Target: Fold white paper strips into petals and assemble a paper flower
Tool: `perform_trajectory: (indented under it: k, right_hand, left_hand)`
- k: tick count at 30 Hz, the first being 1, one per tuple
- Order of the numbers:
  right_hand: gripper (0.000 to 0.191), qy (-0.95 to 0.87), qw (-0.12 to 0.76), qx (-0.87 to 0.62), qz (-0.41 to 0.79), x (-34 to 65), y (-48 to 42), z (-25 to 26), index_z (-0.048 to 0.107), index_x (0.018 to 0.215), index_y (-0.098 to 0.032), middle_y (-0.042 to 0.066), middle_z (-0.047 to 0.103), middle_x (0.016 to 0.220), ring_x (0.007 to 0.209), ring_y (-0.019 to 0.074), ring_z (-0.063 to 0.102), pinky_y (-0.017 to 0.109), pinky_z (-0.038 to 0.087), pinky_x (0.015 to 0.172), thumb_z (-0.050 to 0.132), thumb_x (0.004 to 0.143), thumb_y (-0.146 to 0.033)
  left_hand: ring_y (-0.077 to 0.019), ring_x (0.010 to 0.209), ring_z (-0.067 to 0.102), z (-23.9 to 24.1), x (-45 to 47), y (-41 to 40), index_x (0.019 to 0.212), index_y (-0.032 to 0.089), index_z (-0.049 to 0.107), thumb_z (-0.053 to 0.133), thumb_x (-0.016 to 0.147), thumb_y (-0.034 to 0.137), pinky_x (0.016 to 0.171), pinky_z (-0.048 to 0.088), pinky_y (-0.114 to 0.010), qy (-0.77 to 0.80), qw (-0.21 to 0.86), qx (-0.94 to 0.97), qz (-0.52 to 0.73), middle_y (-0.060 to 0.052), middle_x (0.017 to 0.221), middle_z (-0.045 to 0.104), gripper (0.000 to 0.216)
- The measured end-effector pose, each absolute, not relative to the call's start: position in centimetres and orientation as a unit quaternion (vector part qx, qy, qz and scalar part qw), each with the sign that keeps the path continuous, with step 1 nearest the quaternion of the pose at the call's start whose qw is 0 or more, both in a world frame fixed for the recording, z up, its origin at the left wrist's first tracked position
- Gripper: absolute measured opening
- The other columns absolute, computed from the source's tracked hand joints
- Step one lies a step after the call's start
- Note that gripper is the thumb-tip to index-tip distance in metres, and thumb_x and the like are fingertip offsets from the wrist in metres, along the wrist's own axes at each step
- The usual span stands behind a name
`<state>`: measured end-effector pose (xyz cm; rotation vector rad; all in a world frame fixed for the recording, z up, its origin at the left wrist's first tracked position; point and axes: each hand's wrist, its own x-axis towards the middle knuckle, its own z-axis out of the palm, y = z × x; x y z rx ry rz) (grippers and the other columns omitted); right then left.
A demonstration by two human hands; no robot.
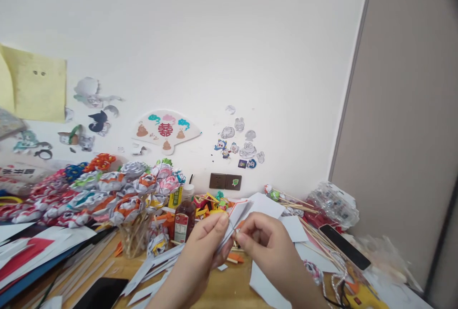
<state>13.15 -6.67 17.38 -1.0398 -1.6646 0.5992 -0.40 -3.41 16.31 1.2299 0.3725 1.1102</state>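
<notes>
And there's the wall [286,51], wearing a fan-shaped cutout [146,133], cartoon stickers [247,149] to its right, a dark socket plate [216,180] below those! Down on the wooden surface [229,291], a capped bottle [182,220] stands upright, one black phone [102,293] lies at near left, and over right, cut off by the frame, a yellow object [365,296], possibly a tool!

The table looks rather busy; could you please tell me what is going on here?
At the cluttered table, a person's left hand grips a piece of white paper with an orange-red edge. The right hand has its fingertips pinched close beside it; whether they hold anything is hard to tell. Paper flowers are massed to the left, near a labelled bottle, and a phone lies to the right.
</notes>
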Motion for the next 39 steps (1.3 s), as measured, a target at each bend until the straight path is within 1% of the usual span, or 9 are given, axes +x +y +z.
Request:
perform_trajectory:
  k: [3,7,13,18,22,24,26,32,39]
  right_hand:
    - [0.029,-0.686,0.523,-0.384,0.329,13.7,-6.7,17.3,0.055,0.069,-0.017,-0.003,0.046,0.057,0.052,0.0102,0.039,0.022,0.03,0.047,0.067,0.068,-0.043]
    - [0.039,-0.711,0.509,-0.344,0.342,14.8,-6.5,17.6,0.062,0.082,-0.019,-0.003,0.048,0.061,0.054,0.0105,0.039,0.022,0.031,0.048,0.071,0.061,-0.05]
    - [0.037,-0.753,0.48,-0.316,0.321,15.9,-5.6,17.7,0.066,0.074,-0.017,0.0,0.055,0.063,0.058,0.0134,0.046,0.023,0.035,0.052,0.07,0.062,-0.052]
    - [0.028,-0.728,0.522,-0.37,0.247,14.9,-4.4,17.1,0.056,0.057,-0.015,-0.004,0.044,0.056,0.054,0.0102,0.038,0.021,0.03,0.048,0.07,0.065,-0.039]
    - [0.017,-0.69,0.545,-0.422,0.223,14.4,-3.8,16.8,0.055,0.061,-0.015,-0.004,0.044,0.056,0.054,0.0097,0.038,0.021,0.03,0.049,0.066,0.068,-0.026]
    - [0.014,-0.673,0.555,-0.426,0.24,14.6,-3.6,16.7,0.057,0.066,-0.015,-0.004,0.046,0.057,0.054,0.0099,0.039,0.021,0.03,0.049,0.064,0.07,-0.027]
    - [0.017,-0.661,0.563,-0.413,0.275,14.8,-3.3,16.7,0.059,0.068,-0.014,-0.003,0.047,0.057,0.053,0.01,0.039,0.021,0.031,0.049,0.065,0.069,-0.03]
    - [0.026,-0.626,0.594,-0.353,0.362,14.2,-2.9,16.3,0.063,0.07,-0.013,0.0,0.054,0.061,0.058,0.0119,0.046,0.024,0.038,0.055,0.069,0.066,-0.038]
    - [0.028,-0.609,0.618,-0.363,0.339,13.4,-2.4,15.7,0.061,0.063,-0.012,-0.001,0.052,0.055,0.052,0.0101,0.042,0.022,0.034,0.049,0.068,0.066,-0.04]
  left_hand:
    - [0.0006,0.03,0.014,16.4,-0.9,-3.8,0.063,0.015,0.051,0.055,0.081,0.042,0.034,0.01,-0.014,0.113,0.742,0.533,0.39,0.009,0.038,0.04,0.033]
    - [0.0002,0.023,0.015,15.2,-0.3,-3.5,0.063,0.016,0.052,0.058,0.078,0.04,0.029,0.011,-0.014,0.059,0.82,0.489,0.292,0.009,0.033,0.041,0.029]
    - [-0.0029,0.02,0.017,14.1,0.7,-2.9,0.054,0.018,0.047,0.049,0.081,0.042,0.026,0.01,-0.016,0.065,0.847,0.496,0.179,0.008,0.028,0.038,0.036]
    - [-0.0036,0.028,0.015,14.6,0.8,-2.5,0.058,0.019,0.045,0.043,0.082,0.043,0.032,0.01,-0.016,0.176,0.772,0.527,0.311,0.009,0.035,0.035,0.034]
    - [-0.0072,0.04,0.028,14.1,1.5,-2.0,0.058,0.019,0.042,0.044,0.081,0.051,0.041,0.022,-0.019,0.265,0.536,0.6,0.532,0.007,0.045,0.036,0.039]
    - [-0.0104,0.05,0.037,13.7,1.7,-1.9,0.06,0.018,0.047,0.048,0.08,0.049,0.048,0.027,-0.021,0.282,0.416,0.657,0.562,0.005,0.053,0.042,0.036]
    - [-0.0125,0.056,0.039,13.5,1.9,-2.0,0.065,0.018,0.052,0.048,0.081,0.046,0.052,0.028,-0.022,0.287,0.368,0.688,0.557,0.003,0.058,0.043,0.033]
    - [-0.0099,0.049,0.029,13.4,2.3,-2.4,0.062,0.019,0.047,0.046,0.079,0.054,0.046,0.023,-0.022,0.267,0.445,0.629,0.579,0.006,0.053,0.034,0.039]
    - [-0.0074,0.044,0.024,13.7,2.3,-2.1,0.055,0.02,0.039,0.051,0.07,0.065,0.042,0.02,-0.02,0.242,0.51,0.593,0.575,0.009,0.047,0.029,0.048]
